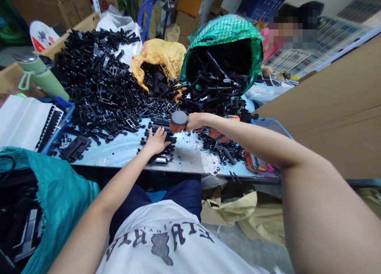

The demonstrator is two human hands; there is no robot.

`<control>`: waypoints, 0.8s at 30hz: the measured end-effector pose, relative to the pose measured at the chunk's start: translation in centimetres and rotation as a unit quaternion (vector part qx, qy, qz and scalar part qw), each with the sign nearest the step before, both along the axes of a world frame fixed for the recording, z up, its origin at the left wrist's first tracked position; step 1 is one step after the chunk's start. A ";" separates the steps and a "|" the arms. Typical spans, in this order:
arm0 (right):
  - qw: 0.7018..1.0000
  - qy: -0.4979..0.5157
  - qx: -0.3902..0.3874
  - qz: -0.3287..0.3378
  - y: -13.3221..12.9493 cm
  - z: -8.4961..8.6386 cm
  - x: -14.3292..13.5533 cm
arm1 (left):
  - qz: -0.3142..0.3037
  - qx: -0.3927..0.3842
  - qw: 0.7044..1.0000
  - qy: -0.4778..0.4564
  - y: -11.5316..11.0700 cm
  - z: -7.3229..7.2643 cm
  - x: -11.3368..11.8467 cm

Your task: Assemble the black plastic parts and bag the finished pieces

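My left hand (156, 141) lies with fingers spread on a row of black plastic parts (160, 159) near the table's front edge. My right hand (198, 121) is wrapped round an orange and black cordless drill (179, 121), held just right of those parts. The drill's tip is hard to make out. Behind both hands spreads a big heap of black parts (98, 79). Small white discs (210, 163) lie on the table to the right of the row.
A green woven sack (223, 30) and a yellow sack (166, 50) spill black parts at the back. To the left stand a pale green bottle (44, 75) and a teal sack (62, 198). A cardboard sheet (336, 107) rises at right; beyond it is another person (272, 38).
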State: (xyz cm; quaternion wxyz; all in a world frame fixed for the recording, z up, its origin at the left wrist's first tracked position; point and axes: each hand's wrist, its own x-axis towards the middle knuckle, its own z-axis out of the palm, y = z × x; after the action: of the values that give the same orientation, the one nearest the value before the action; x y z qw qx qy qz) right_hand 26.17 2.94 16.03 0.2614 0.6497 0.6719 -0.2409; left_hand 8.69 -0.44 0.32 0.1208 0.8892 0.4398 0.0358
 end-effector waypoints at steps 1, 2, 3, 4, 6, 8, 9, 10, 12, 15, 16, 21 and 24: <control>1.000 0.006 -0.010 0.004 -0.4 0.1 -0.1 | -0.001 -0.003 1.000 -0.007 -1.1 -0.1 -0.2; 1.000 0.011 -0.023 0.009 -0.8 0.0 -0.1 | 0.003 -0.004 1.000 -0.014 -2.1 -0.3 -0.3; 0.999 0.014 -0.035 0.016 -1.2 0.0 -0.2 | 0.011 -0.001 1.000 -0.022 -3.0 -0.7 -0.4; 0.999 0.017 -0.039 0.023 -1.4 -0.2 -0.3 | 0.020 0.004 0.999 -0.029 -3.7 -1.0 -0.5; 0.999 0.012 -0.038 0.034 -1.8 -0.6 -0.7 | 0.034 0.013 0.998 -0.043 -4.5 -1.6 -0.5; 0.999 -0.003 -0.032 0.040 -2.0 -1.0 -1.1 | 0.036 0.014 0.998 -0.054 -4.6 -1.9 -0.6; 0.999 -0.012 -0.025 0.045 -2.2 -1.1 -1.3 | 0.033 0.010 0.998 -0.056 -4.6 -1.9 -0.7; 0.998 -0.020 -0.015 0.053 -2.4 -1.2 -1.5 | 0.026 0.003 0.998 -0.055 -4.7 -1.9 -0.9; 0.997 -0.033 0.012 0.070 -3.0 -1.0 -1.6 | -0.004 -0.007 0.999 -0.044 -5.1 -1.8 -1.3; 0.997 -0.023 0.015 0.072 -4.2 -0.6 -1.6 | -0.032 0.023 0.999 -0.024 -6.4 -2.0 -1.8; 0.998 -0.012 0.005 0.066 -4.5 -0.4 -1.6 | -0.026 0.042 0.999 -0.021 -6.9 -2.2 -1.9; 0.997 0.026 -0.037 0.054 -5.4 -0.6 -2.3 | 0.008 0.090 0.995 -0.031 -8.0 -3.2 -1.9; 0.996 -0.011 -0.045 0.082 -5.6 -1.0 -3.3 | 0.001 0.091 0.995 -0.034 -7.9 -3.1 -1.8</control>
State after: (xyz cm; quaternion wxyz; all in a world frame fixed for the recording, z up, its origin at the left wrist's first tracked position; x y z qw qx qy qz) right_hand 22.90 -2.64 15.07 0.3165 0.5828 0.7082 -0.2422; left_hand 6.87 -8.30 -2.78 0.0542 0.8944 0.4313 0.1054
